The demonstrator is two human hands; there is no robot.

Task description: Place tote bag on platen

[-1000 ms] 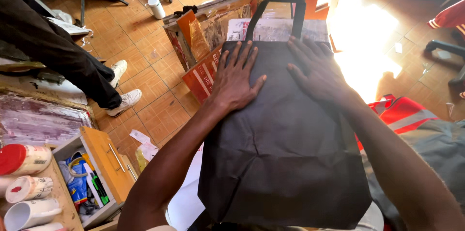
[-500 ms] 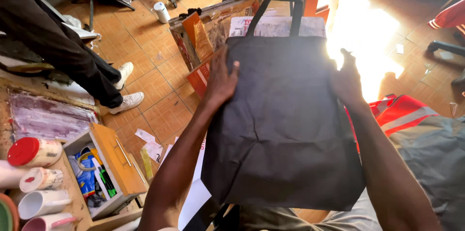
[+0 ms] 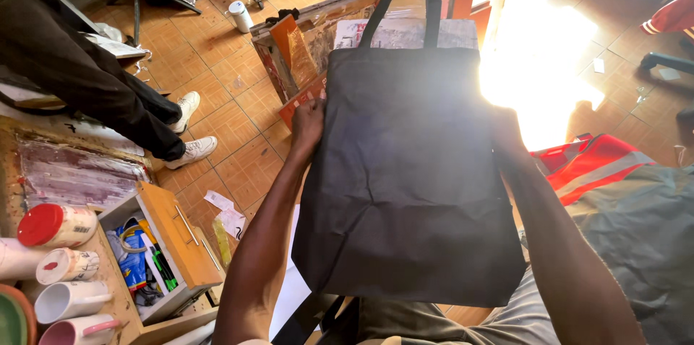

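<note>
Both hands slid from flat on the black tote bag (image 3: 405, 186) to its side edges, left hand (image 3: 307, 124) and right hand (image 3: 506, 135) each pinching an edge.

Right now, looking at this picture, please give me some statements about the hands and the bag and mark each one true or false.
1. The left hand grips the left edge of the black tote bag. True.
2. The bag's handles point toward the person. False: they point away, at the far end.
3. The right hand lies flat on the middle of the bag. False: it holds the right edge.
4. A wooden drawer at the left stands open. True.
5. The mugs sit on the tiled floor. False: they sit on the worktop at lower left.
</note>
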